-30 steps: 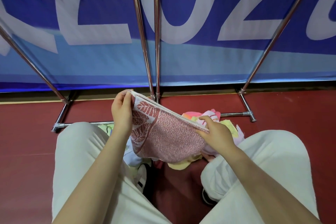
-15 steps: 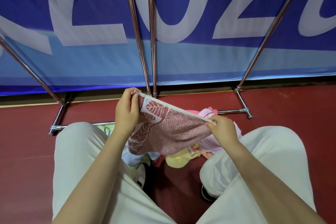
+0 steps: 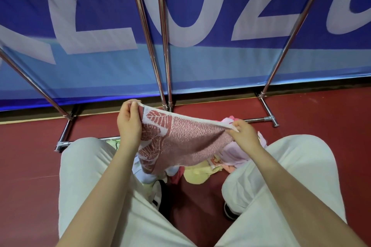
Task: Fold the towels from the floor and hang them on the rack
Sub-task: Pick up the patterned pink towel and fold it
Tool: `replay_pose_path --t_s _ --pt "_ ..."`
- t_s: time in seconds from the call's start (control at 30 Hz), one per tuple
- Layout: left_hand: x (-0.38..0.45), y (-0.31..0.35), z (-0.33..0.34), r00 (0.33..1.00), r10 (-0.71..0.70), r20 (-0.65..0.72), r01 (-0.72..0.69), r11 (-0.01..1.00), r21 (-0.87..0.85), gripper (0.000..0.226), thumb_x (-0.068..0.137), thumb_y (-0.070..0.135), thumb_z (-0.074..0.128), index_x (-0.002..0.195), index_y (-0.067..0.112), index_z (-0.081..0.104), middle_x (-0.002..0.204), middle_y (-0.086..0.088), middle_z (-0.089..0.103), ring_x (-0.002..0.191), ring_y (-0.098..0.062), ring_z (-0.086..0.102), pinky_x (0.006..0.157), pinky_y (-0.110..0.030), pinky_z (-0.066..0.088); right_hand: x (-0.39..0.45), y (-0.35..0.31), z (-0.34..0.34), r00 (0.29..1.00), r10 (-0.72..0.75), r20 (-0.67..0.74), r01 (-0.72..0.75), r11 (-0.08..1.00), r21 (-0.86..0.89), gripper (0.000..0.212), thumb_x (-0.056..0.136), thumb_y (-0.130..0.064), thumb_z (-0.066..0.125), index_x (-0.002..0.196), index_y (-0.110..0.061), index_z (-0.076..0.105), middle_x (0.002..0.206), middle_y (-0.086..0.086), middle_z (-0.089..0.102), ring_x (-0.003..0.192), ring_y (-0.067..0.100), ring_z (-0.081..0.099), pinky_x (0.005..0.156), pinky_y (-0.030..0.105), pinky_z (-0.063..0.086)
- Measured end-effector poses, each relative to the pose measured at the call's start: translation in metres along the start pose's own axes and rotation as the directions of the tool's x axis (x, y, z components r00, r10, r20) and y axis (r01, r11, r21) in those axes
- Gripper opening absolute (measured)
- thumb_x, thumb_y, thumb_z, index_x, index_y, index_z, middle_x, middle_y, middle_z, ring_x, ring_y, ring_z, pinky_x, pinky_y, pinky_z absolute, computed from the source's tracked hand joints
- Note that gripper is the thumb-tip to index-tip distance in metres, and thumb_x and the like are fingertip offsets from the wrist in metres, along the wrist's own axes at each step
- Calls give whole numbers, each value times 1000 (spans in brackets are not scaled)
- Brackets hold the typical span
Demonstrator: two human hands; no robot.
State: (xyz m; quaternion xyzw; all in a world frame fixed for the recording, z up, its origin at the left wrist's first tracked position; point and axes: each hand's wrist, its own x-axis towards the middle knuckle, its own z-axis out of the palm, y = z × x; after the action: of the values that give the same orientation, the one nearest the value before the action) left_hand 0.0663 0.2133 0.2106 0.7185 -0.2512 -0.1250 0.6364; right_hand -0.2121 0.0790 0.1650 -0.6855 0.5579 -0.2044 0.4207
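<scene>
Rack (image 3: 163, 46) top cut off — floor towels (image 3: 230, 158) half-hidden.

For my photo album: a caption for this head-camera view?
Both hands, left and right, pinch a folded red towel taut before the rack.

The towel (image 3: 186, 142) hangs between the two hands, the left hand (image 3: 129, 124) at its left corner, the right hand (image 3: 244, 134) at its right. Below and behind it a heap of towels (image 3: 202, 172) lies on the floor (image 3: 30, 156), between the knees (image 3: 86, 158). The rack (image 3: 164, 46) stands beyond the heap, its feet on the floor, and the banner (image 3: 210, 62) hangs behind the rack.
</scene>
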Motion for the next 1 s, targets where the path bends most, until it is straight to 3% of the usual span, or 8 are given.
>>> replay_pose_path --t_s 0.07,0.13,0.23,0.37,0.5,0.6,0.83,1.0 --pt "2 -7 -2 996 14 -90 -11 999 38 19 100 20 43 92 18 60 83 15 60 78 3 54 73 -10 40 3 -6 -7 997 2 -78 19 961 277 10 84 -15 68 81 -9 60 74 2 57 74 20 53 67 32 40" --pt "5 -14 -2 984 -55 -172 58 998 13 19 99 22 43 94 18 62 86 12 61 83 -7 55 78 -19 41 4 -10 -15 995 1 -96 45 880 472 32 80 -28 69 79 1 56 72 8 48 72 19 44 69 33 35" --pt "9 -27 1 960 -163 -228 172 985 21 27 95 26 45 99 10 67 104 -11 61 97 -24 58 88 -32 44 2 -13 -17 997 10 -80 41 789 613 23 84 -26 67 74 -8 57 70 3 47 70 15 42 70 33 33" --pt "9 -33 3 952 -203 -228 220 974 54 34 90 31 45 94 5 66 99 -24 54 101 -41 55 87 -44 47 0 -17 -10 991 20 -131 64 796 602 19 90 -24 63 78 -10 57 69 3 46 68 17 40 65 32 32" --pt "1 -21 5 962 -221 -159 217 975 -38 21 98 22 45 96 18 65 88 9 64 78 -4 58 68 -12 45 -1 -18 -13 977 19 -210 112 795 596 26 89 -28 63 85 -3 59 76 8 48 73 19 40 68 33 32" --pt "0 -23 4 982 -143 -126 146 989 11 23 97 24 45 98 18 68 96 4 68 89 -12 62 79 -26 49 -2 -20 -15 971 35 -237 119 789 602 20 89 -28 64 78 -12 60 74 9 48 72 19 41 68 34 32" --pt "-6 -22 4 963 231 140 -270 835 480 18 102 20 40 100 15 57 93 0 66 82 -22 57 69 -31 37 -1 -18 -20 944 67 -324 142 803 579 24 91 -29 61 80 -7 57 72 6 48 70 17 41 66 31 33" --pt "-5 -32 2 970 134 203 -238 700 673 22 103 24 39 100 11 55 90 -12 67 81 -37 58 62 -34 32 0 -16 -22 932 57 -358 162 818 552 31 90 -28 62 85 2 55 71 6 46 69 16 39 65 30 33"
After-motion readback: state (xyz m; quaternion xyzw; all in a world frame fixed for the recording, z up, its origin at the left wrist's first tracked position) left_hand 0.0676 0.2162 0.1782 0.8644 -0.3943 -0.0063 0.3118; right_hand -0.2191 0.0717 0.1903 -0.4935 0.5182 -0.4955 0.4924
